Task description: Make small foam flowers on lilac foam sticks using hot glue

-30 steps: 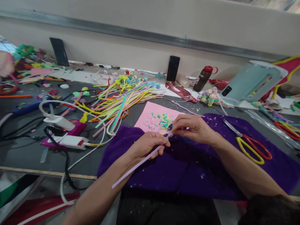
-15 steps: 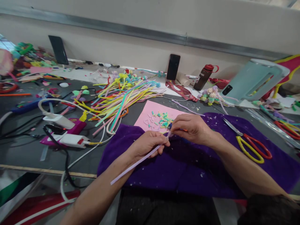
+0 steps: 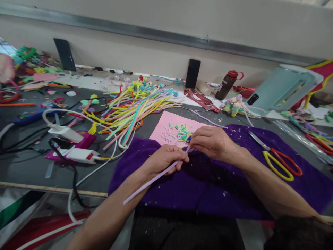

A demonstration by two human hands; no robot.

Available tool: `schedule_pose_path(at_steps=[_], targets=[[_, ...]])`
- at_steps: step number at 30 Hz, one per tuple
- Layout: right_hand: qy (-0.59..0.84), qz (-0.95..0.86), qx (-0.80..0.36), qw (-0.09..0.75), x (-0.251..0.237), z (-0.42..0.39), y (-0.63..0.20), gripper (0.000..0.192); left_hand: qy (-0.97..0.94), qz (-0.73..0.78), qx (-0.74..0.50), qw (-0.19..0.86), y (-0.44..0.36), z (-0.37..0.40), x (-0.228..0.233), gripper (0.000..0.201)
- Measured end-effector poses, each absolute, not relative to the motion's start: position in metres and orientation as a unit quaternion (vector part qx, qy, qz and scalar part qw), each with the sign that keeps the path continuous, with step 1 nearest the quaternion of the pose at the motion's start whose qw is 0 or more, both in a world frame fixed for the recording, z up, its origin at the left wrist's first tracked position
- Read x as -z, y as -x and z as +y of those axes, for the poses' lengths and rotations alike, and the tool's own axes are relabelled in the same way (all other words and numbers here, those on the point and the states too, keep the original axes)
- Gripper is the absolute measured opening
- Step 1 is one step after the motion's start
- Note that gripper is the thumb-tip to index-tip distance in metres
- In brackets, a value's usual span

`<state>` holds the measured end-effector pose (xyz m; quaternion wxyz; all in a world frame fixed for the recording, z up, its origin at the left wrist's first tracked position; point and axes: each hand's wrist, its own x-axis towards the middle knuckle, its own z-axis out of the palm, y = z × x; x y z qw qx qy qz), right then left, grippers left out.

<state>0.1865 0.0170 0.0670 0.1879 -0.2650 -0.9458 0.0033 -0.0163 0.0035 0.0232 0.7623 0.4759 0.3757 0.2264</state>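
Pinching left hand (image 3: 168, 158): thumb and fingers closed together on a slim, pale lilac, soft-looking strip (image 3: 145, 186), whose free end slants down over the forearm.
Right hand (image 3: 210, 139): fingers drawn together at the strip's upper end, just beside the left fingertips; the exact grip is hidden.
Dark blue piece (image 3: 189, 139): small, right at the right fingertips; whether it is held, I cannot tell.
Pink sheet (image 3: 166, 119): flat, just beyond the hands, with short green, yellow and lilac clippings (image 3: 184, 133) scattered over it.
Purple cloth (image 3: 177, 194): soft and rumpled, spread beneath both hands, dotted with pale specks.
Scissors (image 3: 265, 148): metal blades, one red and one yellow handle, lying on the cloth to the right of the right hand.
Bundle of multicoloured fuzzy stems (image 3: 143, 104): heaped on the dark grey surface (image 3: 26, 170), beyond and left of the left hand.
Magenta power strip (image 3: 87, 140): left of the left hand, white plugs in it.
Black phone (image 3: 193, 73): propped upright well beyond the hands.
Brown bottle with red cap (image 3: 225, 86): beyond the right hand, between the phone and a pale teal kettle (image 3: 283, 86).
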Motion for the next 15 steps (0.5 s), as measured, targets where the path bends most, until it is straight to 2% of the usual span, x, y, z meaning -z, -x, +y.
schedule_pose_path(at_steps=[15], targets=[[0.261,-0.947,-0.031,0.185,-0.0689,0.0178,-0.188,0.019,-0.471,0.352,-0.226,0.777,0.0193,0.0046,-0.0244,0.02]])
